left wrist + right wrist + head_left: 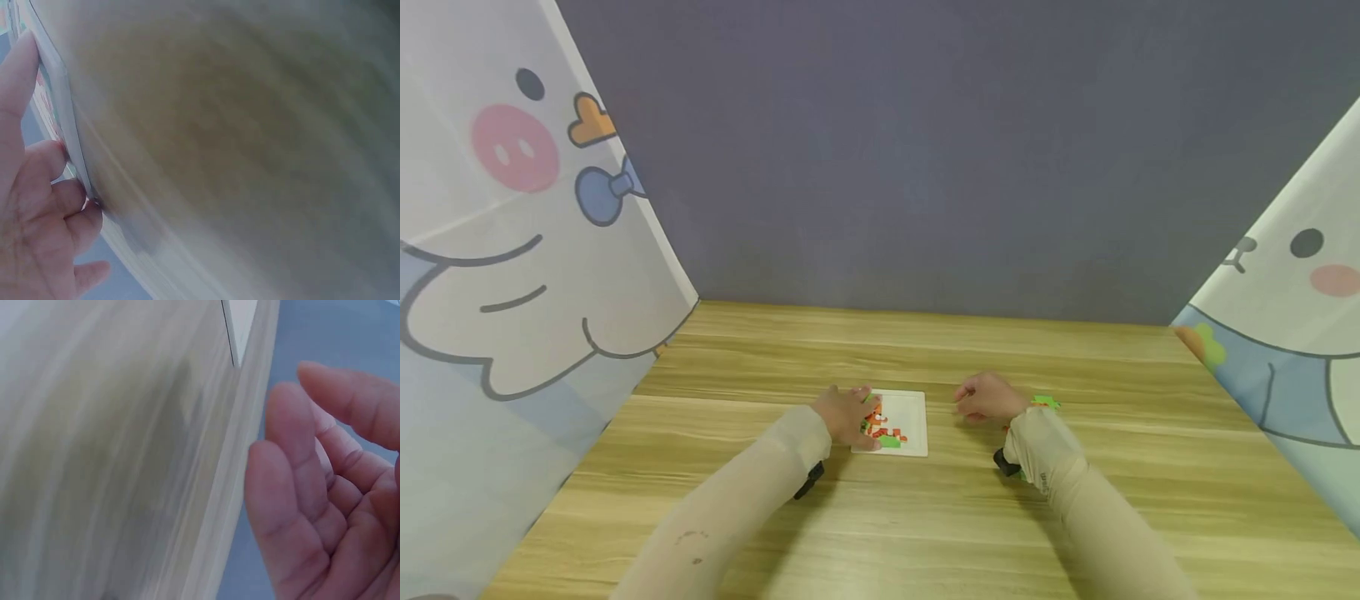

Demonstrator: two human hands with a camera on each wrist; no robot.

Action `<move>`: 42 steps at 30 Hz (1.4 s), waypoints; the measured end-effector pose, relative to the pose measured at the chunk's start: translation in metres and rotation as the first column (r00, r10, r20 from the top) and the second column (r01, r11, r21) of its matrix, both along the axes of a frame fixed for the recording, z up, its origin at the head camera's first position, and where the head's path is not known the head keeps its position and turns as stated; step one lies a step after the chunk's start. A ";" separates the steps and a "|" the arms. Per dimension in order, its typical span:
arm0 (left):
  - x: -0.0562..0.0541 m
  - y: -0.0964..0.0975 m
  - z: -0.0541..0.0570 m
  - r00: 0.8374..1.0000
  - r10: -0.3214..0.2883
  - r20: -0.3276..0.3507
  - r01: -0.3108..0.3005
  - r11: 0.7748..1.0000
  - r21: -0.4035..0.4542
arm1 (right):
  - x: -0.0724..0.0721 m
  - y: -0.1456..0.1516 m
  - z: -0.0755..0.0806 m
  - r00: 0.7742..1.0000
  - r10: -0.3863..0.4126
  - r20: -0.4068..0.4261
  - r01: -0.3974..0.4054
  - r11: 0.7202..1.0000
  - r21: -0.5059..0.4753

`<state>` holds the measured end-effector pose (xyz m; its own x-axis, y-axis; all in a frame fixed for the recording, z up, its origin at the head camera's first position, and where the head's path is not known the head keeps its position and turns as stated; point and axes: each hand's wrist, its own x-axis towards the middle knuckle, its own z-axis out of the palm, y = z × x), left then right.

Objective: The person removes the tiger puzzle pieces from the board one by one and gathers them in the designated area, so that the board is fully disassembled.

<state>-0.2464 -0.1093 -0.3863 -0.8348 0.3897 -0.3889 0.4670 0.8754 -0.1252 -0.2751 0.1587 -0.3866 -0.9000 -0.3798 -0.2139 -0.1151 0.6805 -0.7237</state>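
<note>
A square white puzzle tray (912, 410) lies on the wooden table, with orange, red and green puzzle pieces (891, 440) along its left and lower part. My left hand (845, 415) rests over the tray's left side, fingers spread; the left wrist view shows its fingertips at the tray's edge (70, 122). To the right of the tray, my right hand (991, 397) hovers above the table. Its fingers (272, 487) are loosely bent, with the thumb apart and nothing between them. In the right wrist view, a corner of the tray (241, 328) shows beyond the fingertips.
Beside the right wrist lie loose puzzle pieces, including a green one (1047, 402), partly hidden by the sleeve. A dark grey panel (910, 167) stands behind the table (880, 533). Curtains with cartoon prints (587, 300) hang at both sides.
</note>
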 end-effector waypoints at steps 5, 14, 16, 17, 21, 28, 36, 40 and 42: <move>0.001 0.002 -0.002 1.000 0.007 -0.007 -0.007 1.000 0.002 | -0.002 -0.018 -0.002 1.000 0.025 0.005 -0.025 0.999 0.025; -0.002 0.003 -0.004 1.000 0.007 -0.012 -0.007 1.000 -0.016 | 0.003 -0.054 -0.003 0.992 0.130 -0.007 -0.129 0.990 0.058; -0.002 0.003 -0.003 1.000 0.010 -0.007 -0.010 1.000 -0.011 | 0.005 -0.061 -0.005 0.988 0.151 -0.017 -0.149 0.985 0.089; -0.002 0.003 -0.003 1.000 0.010 -0.006 -0.010 1.000 -0.012 | 0.005 -0.065 -0.006 0.986 0.164 -0.025 -0.161 0.981 0.110; -0.002 0.003 -0.004 1.000 0.015 -0.004 -0.015 1.000 -0.018 | 0.007 -0.075 -0.012 0.974 0.212 -0.080 -0.194 0.963 0.189; -0.002 0.003 -0.002 1.000 0.007 -0.013 -0.007 1.000 -0.024 | 0.014 -0.085 -0.010 0.948 0.273 -0.167 -0.217 0.932 0.292; -0.003 0.002 -0.003 1.000 -0.002 -0.024 0.002 1.000 -0.024 | 0.022 -0.091 -0.004 0.953 0.267 -0.146 -0.201 0.913 0.354; -0.003 0.003 -0.004 1.000 -0.003 -0.019 0.002 1.000 -0.027 | 0.023 -0.092 -0.005 0.945 0.288 -0.153 -0.214 0.903 0.374; -0.002 0.003 -0.004 1.000 -0.002 -0.014 0.001 1.000 -0.024 | 0.024 -0.092 -0.005 0.943 0.294 -0.158 -0.217 0.900 0.379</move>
